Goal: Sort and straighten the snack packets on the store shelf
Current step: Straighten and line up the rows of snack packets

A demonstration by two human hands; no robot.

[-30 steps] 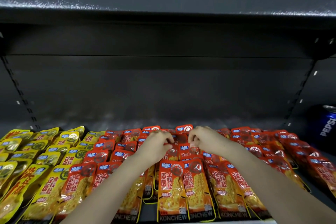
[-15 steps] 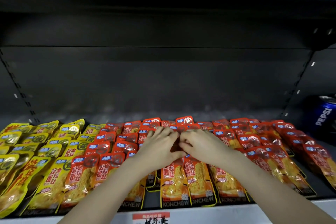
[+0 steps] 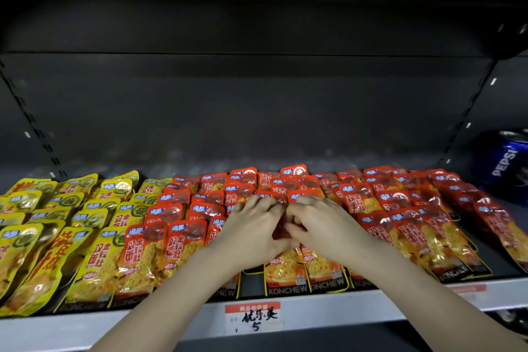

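Red snack packets (image 3: 394, 209) lie in overlapping rows across the middle and right of the shelf. Yellow snack packets (image 3: 57, 226) fill the left part. My left hand (image 3: 254, 226) and my right hand (image 3: 320, 223) rest side by side on the middle column of red packets, fingertips meeting. Both pinch the top of one red packet (image 3: 281, 230) between them. Its lower end (image 3: 285, 271) shows below my wrists at the shelf front. My hands hide the packets beneath.
A blue Pepsi can (image 3: 507, 163) stands at the back right. The grey shelf front edge (image 3: 428, 299) carries a red and white price label (image 3: 254, 317). A dark back panel and an upper shelf close in above.
My hands slid toward me from the back rows and came together on the middle packets. The view dropped, so the shelf edge and price label now show.
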